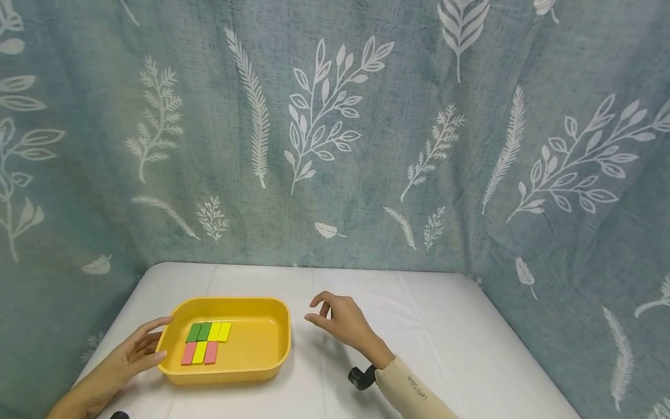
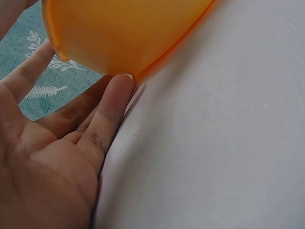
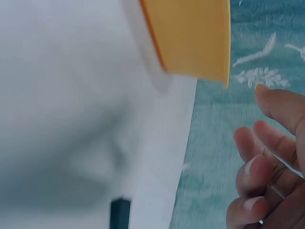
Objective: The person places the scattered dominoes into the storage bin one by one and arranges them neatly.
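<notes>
A yellow tray point(image 1: 262, 343) with raised walls rests on the table. In its left half lie flat rectangular tiles in two rows: two green tiles point(image 1: 193, 332) and two yellow ones point(image 1: 224, 331) at the back, a yellow tile point(image 1: 199, 352) between two pink tiles point(image 1: 210, 352) in front. My left hand point(image 1: 131, 355) touches the tray's left end with extended fingers; in the left wrist view, fingertips point(image 2: 125, 82) meet the orange-looking wall. Nothing is in my right hand point(image 1: 342, 317), raised to the right of the tray with loosely bent fingers.
A white cloth covers the table point(image 1: 419, 326). Behind and beside it hangs a blue-green curtain point(image 1: 335, 145) with white leaf prints. A black wrist camera point(image 1: 361, 378) sticks out below my right wrist, close to the beige sleeve point(image 1: 410, 390).
</notes>
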### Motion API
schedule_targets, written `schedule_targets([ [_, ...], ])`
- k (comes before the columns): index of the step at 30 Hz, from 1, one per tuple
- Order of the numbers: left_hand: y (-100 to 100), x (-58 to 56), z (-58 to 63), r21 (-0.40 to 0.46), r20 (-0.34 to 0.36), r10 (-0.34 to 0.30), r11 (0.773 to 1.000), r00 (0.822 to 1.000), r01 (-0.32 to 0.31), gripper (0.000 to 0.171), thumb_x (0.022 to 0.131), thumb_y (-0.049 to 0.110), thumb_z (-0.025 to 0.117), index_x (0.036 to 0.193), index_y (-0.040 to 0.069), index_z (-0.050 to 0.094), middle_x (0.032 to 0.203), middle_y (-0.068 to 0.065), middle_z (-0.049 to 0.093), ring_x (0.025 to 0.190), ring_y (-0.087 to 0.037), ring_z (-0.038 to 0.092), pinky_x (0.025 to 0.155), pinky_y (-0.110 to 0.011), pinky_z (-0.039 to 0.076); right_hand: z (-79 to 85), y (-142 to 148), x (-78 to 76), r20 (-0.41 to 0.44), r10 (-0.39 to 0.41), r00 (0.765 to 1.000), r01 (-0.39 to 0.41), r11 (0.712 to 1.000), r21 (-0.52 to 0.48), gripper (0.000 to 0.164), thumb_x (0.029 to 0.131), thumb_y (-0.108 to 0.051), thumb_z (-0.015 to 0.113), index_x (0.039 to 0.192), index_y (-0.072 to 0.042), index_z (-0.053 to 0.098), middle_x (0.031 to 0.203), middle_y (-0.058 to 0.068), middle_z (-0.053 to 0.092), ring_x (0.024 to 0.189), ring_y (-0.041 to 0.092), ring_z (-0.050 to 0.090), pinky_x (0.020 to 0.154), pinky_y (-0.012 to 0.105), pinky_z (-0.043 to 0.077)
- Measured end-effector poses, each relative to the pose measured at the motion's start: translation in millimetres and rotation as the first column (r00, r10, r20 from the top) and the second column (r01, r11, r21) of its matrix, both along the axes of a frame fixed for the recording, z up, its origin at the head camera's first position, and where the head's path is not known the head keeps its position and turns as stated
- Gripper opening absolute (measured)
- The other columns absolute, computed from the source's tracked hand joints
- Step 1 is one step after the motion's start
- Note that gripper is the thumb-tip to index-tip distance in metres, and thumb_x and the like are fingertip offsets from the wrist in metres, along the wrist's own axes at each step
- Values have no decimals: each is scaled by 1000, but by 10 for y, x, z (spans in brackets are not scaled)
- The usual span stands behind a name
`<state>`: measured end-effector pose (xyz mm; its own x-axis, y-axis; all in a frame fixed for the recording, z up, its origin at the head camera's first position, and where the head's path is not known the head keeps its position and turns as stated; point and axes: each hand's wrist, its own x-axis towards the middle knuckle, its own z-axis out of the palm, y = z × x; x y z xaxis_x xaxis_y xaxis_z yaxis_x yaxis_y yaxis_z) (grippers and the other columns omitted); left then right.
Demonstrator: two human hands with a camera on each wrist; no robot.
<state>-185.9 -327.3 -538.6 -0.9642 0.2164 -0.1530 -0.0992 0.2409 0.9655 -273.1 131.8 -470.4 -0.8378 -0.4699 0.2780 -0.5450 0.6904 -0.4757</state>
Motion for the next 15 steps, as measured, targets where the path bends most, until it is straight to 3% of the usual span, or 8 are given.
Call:
schedule_targets([
  [9,6,-3,28,-5,23,5,1000,1000,-5,75,104,31,63,163,20,19,160,-27,28,118,0,50,91,-23,48,-139,403,8,-29,-65,997,65,998,13,30,93,-38,77,111,-14,71,71,-13,61,50,3,45,51,23,42],
  [15,11,8,37,-24,23,7,1000,1000,-7,75,104,31,63,163,20,19,159,-26,30,127,-13,49,94,-27,48,-266,608,24,-35,-108,994,109,994,8,30,92,-34,80,110,-12,70,70,-11,60,49,3,43,50,24,41],
])
